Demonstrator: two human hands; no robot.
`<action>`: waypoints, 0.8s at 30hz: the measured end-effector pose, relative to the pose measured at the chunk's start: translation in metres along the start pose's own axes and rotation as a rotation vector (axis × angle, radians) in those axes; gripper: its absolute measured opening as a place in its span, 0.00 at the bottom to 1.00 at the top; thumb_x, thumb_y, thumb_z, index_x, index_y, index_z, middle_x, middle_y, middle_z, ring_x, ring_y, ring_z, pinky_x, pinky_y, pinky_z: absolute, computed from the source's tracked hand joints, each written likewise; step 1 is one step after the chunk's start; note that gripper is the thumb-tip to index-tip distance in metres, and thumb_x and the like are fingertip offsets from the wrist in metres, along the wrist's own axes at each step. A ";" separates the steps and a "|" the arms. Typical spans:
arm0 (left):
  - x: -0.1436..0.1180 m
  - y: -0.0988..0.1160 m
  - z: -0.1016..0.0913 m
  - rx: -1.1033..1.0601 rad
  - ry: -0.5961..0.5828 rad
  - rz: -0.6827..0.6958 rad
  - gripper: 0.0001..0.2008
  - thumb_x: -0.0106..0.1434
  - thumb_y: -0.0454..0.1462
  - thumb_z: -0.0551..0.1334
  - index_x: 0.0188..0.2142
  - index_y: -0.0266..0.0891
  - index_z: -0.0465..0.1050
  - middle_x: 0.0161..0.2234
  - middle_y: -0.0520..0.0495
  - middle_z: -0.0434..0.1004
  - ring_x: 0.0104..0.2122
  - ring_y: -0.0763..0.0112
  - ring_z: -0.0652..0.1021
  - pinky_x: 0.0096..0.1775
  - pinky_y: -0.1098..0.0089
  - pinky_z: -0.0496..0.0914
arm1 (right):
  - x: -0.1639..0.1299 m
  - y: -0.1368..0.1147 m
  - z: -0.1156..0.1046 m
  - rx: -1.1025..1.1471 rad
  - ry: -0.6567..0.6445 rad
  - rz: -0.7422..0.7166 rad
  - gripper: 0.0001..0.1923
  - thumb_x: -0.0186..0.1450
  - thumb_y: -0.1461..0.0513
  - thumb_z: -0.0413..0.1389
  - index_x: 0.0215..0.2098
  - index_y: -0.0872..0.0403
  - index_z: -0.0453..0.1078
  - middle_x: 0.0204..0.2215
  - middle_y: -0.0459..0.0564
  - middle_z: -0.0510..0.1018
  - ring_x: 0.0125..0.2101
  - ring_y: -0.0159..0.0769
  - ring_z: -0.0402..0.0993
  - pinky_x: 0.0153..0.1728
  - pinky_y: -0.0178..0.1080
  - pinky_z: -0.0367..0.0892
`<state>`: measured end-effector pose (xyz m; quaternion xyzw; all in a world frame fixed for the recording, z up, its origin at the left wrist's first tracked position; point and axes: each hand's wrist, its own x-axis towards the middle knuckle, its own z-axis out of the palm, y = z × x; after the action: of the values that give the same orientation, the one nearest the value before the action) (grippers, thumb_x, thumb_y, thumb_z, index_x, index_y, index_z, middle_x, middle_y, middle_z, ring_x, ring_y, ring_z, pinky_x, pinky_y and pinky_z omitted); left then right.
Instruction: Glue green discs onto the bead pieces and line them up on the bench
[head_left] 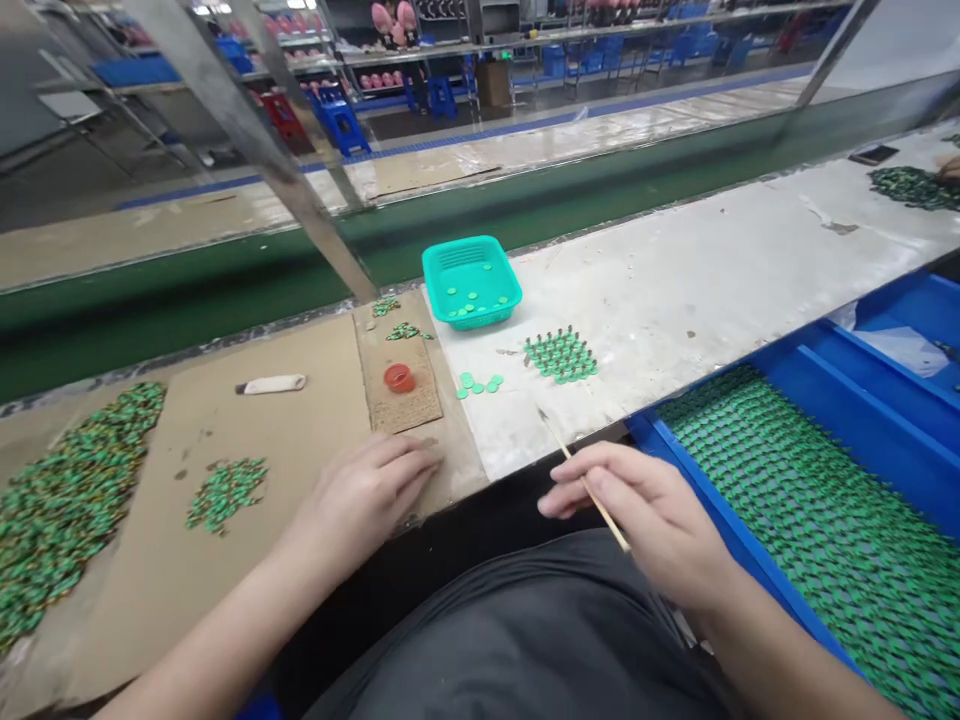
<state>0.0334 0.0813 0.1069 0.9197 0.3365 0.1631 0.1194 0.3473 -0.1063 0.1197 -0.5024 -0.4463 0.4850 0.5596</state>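
Observation:
My right hand (630, 500) grips a thin, light wooden stick (592, 491) with a dark tip between thumb and fingers. Its tip hovers above the white board, near loose green discs (478, 387) and a tight block of discs with dark upright pieces (561, 355). My left hand (375, 485) is at the cardboard's front edge, its fingers bent and close together; anything between them is hidden. Beyond it, a small red cap-like dish (400, 378) sits on a cardboard piece (407, 412). A whitish tube (274, 384) with a dark cap lies farther left.
A turquoise basket (472, 318) holds several green discs. Small green and gold pieces form a large heap (67, 510) and a smaller pile (226, 494) at left. Blue trays (757, 580) at right carry rows of green pieces. A metal post (300, 200) rises behind the bench.

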 end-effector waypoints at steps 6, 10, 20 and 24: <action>-0.017 -0.011 0.007 -0.137 0.026 -0.065 0.17 0.83 0.50 0.64 0.55 0.51 0.92 0.48 0.46 0.95 0.45 0.59 0.90 0.50 0.62 0.84 | 0.051 -0.012 0.022 0.066 -0.020 -0.104 0.16 0.79 0.45 0.75 0.48 0.47 0.87 0.36 0.49 0.96 0.37 0.42 0.97 0.44 0.42 0.92; -0.017 -0.009 0.020 -0.147 0.080 -0.105 0.15 0.80 0.50 0.66 0.53 0.50 0.91 0.46 0.45 0.92 0.45 0.57 0.89 0.50 0.60 0.82 | 0.081 -0.011 0.035 -0.175 0.054 -0.226 0.25 0.83 0.39 0.68 0.40 0.49 0.85 0.29 0.47 0.87 0.29 0.36 0.85 0.36 0.40 0.85; -0.039 0.002 0.026 -0.083 0.257 0.005 0.08 0.86 0.41 0.66 0.58 0.46 0.84 0.52 0.44 0.92 0.51 0.59 0.89 0.56 0.59 0.81 | 0.118 0.011 0.061 -0.066 0.189 -0.152 0.12 0.71 0.59 0.76 0.40 0.47 0.77 0.28 0.37 0.74 0.26 0.29 0.70 0.28 0.33 0.71; -0.048 0.009 0.026 0.060 0.278 0.134 0.14 0.86 0.36 0.66 0.66 0.40 0.82 0.55 0.42 0.94 0.54 0.56 0.88 0.57 0.56 0.79 | 0.132 0.014 0.070 0.042 0.093 -0.076 0.14 0.83 0.50 0.68 0.45 0.51 0.87 0.30 0.45 0.87 0.30 0.35 0.87 0.36 0.38 0.86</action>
<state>0.0142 0.0404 0.0757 0.9118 0.2924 0.2863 0.0329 0.2941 0.0337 0.1142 -0.4951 -0.4284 0.4488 0.6083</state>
